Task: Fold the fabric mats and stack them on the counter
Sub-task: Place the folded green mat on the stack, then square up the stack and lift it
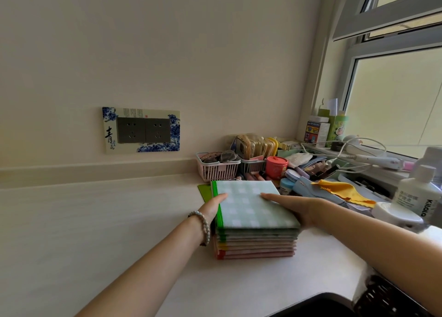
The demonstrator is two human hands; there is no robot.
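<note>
A stack of folded fabric mats [256, 242] stands on the pale counter [119, 221]; the top mat [248, 206] is green check with a bright green edge, the lower ones pink and orange. My left hand [214, 206], with a bead bracelet on the wrist, grips the stack's left side, thumb lying on the top mat. My right hand [294, 207] holds the right side, its thumb stretched across the top mat and its fingers hidden behind the stack.
Behind the stack are a pink basket [218, 168], a red jar [276, 167], a yellow cloth [342, 192] and other clutter. A white bottle [417, 192] stands at the right by the window. A wall socket plate [142, 130] is at the left. A dark sink [334, 304] lies bottom right.
</note>
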